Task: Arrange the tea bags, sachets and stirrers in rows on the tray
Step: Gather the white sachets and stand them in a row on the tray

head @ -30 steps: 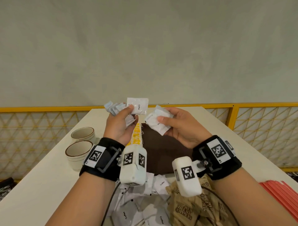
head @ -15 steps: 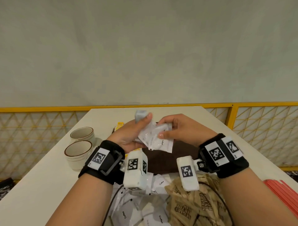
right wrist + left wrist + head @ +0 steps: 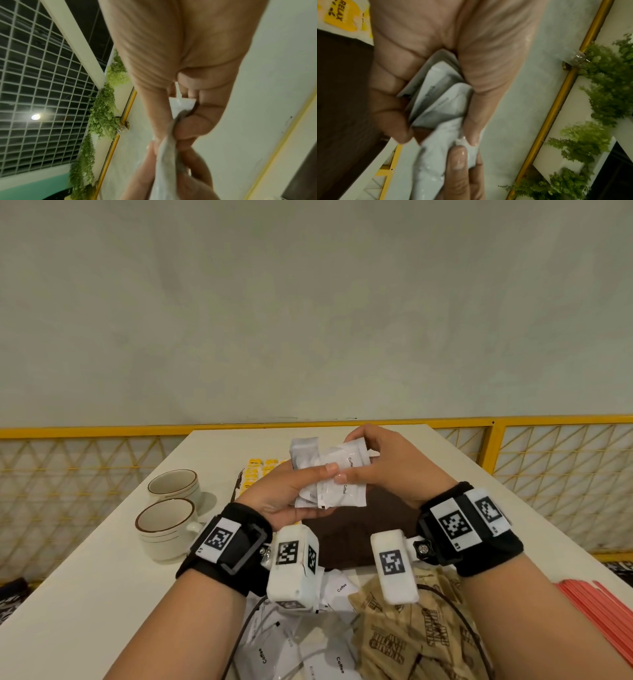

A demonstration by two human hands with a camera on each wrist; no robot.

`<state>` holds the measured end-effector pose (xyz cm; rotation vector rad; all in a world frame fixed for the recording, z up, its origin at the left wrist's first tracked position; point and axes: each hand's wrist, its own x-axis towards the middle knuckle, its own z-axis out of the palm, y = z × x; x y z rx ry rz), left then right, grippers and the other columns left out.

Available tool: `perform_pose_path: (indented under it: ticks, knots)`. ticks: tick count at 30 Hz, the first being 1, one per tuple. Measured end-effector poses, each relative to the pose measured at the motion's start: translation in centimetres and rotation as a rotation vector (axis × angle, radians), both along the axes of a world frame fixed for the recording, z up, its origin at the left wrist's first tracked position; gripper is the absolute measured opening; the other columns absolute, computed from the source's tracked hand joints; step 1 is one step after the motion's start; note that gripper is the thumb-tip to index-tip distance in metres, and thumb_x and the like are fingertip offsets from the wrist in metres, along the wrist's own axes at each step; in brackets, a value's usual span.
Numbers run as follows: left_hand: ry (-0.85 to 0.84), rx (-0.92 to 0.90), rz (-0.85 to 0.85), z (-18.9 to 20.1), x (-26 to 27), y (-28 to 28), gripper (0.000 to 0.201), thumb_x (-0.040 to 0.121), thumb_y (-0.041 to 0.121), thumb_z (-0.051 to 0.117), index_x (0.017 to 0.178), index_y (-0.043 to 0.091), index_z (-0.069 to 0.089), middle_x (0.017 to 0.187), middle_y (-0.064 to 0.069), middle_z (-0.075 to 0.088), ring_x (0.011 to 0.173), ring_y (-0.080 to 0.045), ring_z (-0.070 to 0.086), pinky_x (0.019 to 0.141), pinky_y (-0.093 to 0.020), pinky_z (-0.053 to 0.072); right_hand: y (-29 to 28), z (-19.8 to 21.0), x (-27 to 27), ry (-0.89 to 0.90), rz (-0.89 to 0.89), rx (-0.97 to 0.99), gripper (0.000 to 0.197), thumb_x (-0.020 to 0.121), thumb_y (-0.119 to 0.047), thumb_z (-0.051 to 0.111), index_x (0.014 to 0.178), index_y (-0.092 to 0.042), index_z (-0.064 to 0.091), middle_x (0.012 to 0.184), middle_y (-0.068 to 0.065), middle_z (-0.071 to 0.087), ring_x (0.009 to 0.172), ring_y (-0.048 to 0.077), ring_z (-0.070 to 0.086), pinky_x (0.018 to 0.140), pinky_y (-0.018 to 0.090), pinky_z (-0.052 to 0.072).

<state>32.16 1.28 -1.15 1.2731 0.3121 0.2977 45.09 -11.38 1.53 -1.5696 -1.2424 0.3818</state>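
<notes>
Head view: white coffee sachets (image 3: 330,477) are gripped by curled left hand (image 3: 284,494) fingers and pinched by right hand (image 3: 387,467) fingers.

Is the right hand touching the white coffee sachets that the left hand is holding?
Touching. In the head view the right hand pinches the white coffee sachets gripped by the left hand; the left wrist view shows its fingertip on them.

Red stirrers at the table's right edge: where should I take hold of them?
Pinch the red stirrers across the bundle's width with the right hand, from above. They lie flat and parallel, so a crosswise grip gathers several; their far ends leave the frame.
</notes>
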Motion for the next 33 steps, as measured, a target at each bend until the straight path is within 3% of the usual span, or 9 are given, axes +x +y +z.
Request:
perform_pose_path:
  ticks: [3, 7, 9, 12, 17, 21, 27, 31, 33]
  knots:
    - [-0.041, -0.101, 0.053, 0.1, 0.0, 0.6, 0.046, 0.072, 0.028, 0.070, 0.113, 0.011, 0.061, 0.096, -0.011, 0.068, 0.082, -0.021, 0.066, 0.061, -0.030, 0.056, -0.2, 0.1, 0.5, 0.070, -0.071, 0.054, 0.046, 0.067, -0.007, 0.084, 0.101, -0.018, 0.055, 0.098, 0.012, 0.065, 0.086, 0.024, 0.068, 0.072, 0.040, 0.059]
    - [-0.048, -0.139, 0.108, 0.2, -0.1, 1.3, 0.044, 0.072, 0.038, 0.069, 0.103, 0.008, 0.061, 0.083, -0.011, 0.065, 0.072, -0.019, 0.060, 0.061, -0.029, 0.055, -0.8, 0.7, 0.6, 0.039, -0.002, -0.022, 0.046, 0.068, -0.005, 0.083, 0.103, -0.019, 0.059, 0.092, 0.002, 0.068, 0.078, 0.010, 0.069, 0.072, 0.037, 0.060]
    - [-0.009, -0.086, 0.094, 0.1, -0.1, 1.3, 0.045, 0.069, 0.044, 0.067, 0.097, 0.009, 0.063, 0.089, -0.012, 0.066, 0.078, -0.021, 0.063, 0.067, -0.032, 0.057, -0.8, 0.6, 0.3, -0.001, 0.098, -0.162, 0.047, 0.068, -0.004, 0.082, 0.107, -0.018, 0.060, 0.094, 0.000, 0.071, 0.082, 0.010, 0.070, 0.075, 0.036, 0.059]
    - [0.066, 0.037, 0.012, 0.0, -0.1, 0.8, 0.056, 0.069, 0.050, 0.062, 0.108, 0.010, 0.064, 0.100, -0.012, 0.070, 0.087, -0.024, 0.069, 0.074, -0.036, 0.058, -0.4, 0.0, -0.3, -0.071, 0.178, -0.297, 0.053, 0.069, -0.005, 0.083, 0.114, -0.017, 0.058, 0.101, 0.003, 0.072, 0.090, 0.015, 0.071, 0.079, 0.036, 0.059]
    - [0.058, 0.135, -0.063, -0.4, -0.1, -0.1, 0.040, 0.075, 0.022, 0.077, 0.111, 0.010, 0.065, 0.110, -0.017, 0.068, 0.100, -0.030, 0.066, 0.091, -0.045, 0.052, -0.1, -0.1, -0.7, -0.112, 0.128, -0.296, 0.051, 0.067, -0.007, 0.085, 0.109, -0.016, 0.058, 0.084, -0.001, 0.072, 0.074, 0.010, 0.069, 0.069, 0.025, 0.057]
    - [-0.012, 0.081, -0.002, -0.2, 0.0, 0.0, 0.027, 0.083, 0.000, 0.065, 0.110, 0.004, 0.064, 0.104, -0.018, 0.070, 0.089, -0.027, 0.069, 0.078, -0.038, 0.058, 0.1, -0.1, -0.6, -0.056, 0.067, -0.229, 0.052, 0.066, -0.007, 0.085, 0.108, -0.020, 0.059, 0.074, 0.001, 0.070, 0.066, 0.008, 0.067, 0.062, 0.022, 0.053]
    - [-0.046, 0.017, 0.132, -0.1, -0.1, 0.9, 0.023, 0.088, 0.000, 0.056, 0.110, 0.001, 0.062, 0.094, -0.016, 0.072, 0.082, -0.024, 0.071, 0.064, -0.033, 0.058, -0.5, 0.4, 0.0, -0.017, 0.018, -0.087, 0.057, 0.066, -0.006, 0.084, 0.114, -0.023, 0.059, 0.076, -0.001, 0.070, 0.068, 0.007, 0.067, 0.074, 0.022, 0.052]
    - [0.029, 0.014, 0.021, 0.0, 0.2, -0.1, 0.018, 0.083, 0.017, 0.063, 0.099, 0.009, 0.065, 0.080, -0.010, 0.071, 0.070, -0.019, 0.070, 0.062, -0.029, 0.057, -0.2, 0.5, -0.7, -0.062, 0.098, 0.007, 0.065, 0.066, -0.004, 0.084, 0.121, -0.025, 0.056, 0.075, 0.003, 0.071, 0.068, 0.017, 0.067, 0.075, 0.026, 0.055]
    - [0.054, -0.029, -0.028, 0.1, 0.3, -0.6, 0.042, 0.072, 0.041, 0.066, 0.101, 0.011, 0.065, 0.086, -0.011, 0.071, 0.073, -0.020, 0.070, 0.064, -0.031, 0.059, -0.1, 0.4, -0.9, -0.115, 0.115, 0.034, 0.068, 0.066, -0.004, 0.084, 0.123, -0.026, 0.054, 0.075, 0.005, 0.071, 0.072, 0.022, 0.067, 0.076, 0.027, 0.055]
